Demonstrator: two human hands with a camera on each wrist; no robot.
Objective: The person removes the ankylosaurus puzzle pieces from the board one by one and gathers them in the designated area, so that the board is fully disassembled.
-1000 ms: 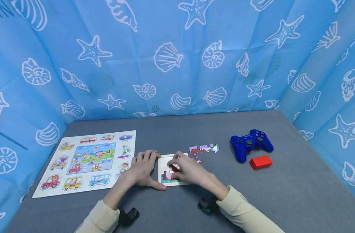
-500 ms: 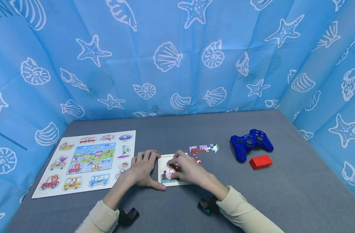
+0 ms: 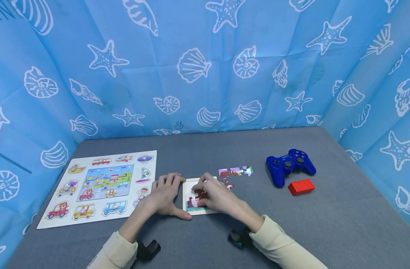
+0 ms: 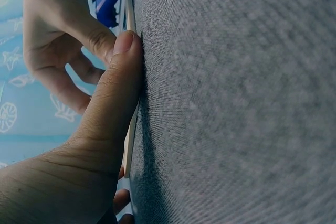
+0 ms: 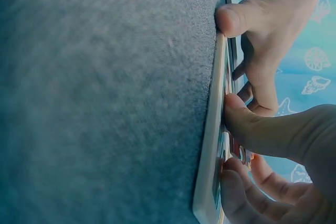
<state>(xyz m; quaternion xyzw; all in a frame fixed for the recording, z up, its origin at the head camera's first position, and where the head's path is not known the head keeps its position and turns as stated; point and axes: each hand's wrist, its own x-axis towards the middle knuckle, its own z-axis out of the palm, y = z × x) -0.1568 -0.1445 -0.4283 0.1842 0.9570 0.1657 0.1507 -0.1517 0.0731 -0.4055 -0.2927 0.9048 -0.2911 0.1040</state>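
Observation:
A small wooden jigsaw tray point(image 3: 205, 213) lies on the table, its lower part filled with green and dark red pieces and its upper left bare. My left hand point(image 3: 164, 196) is spread along the tray's left side. Its thumb touches the near corner and its fingers reach the far corner. Over the tray, my right hand point(image 3: 220, 194) pinches a dark brown puzzle piece point(image 3: 201, 195) between thumb and fingertips, low against the tray. In the right wrist view the thumb and fingers come down close to the tray's edge point(image 5: 207, 156). The right hand hides the tray's right part.
Several loose puzzle pieces point(image 3: 235, 172) lie beyond the tray, one partly behind the right hand. At left is a vehicle peg-puzzle board point(image 3: 137, 157). A blue game controller point(image 3: 280, 172) and a red block point(image 3: 301, 187) lie at right. A blue curtain point(image 3: 205, 93) surrounds the table.
The brown piece has shifted slightly within the tray and now sits closer to the lower pieces, covering a pale gap. The right fingertips turned a little; the left hand stays put.

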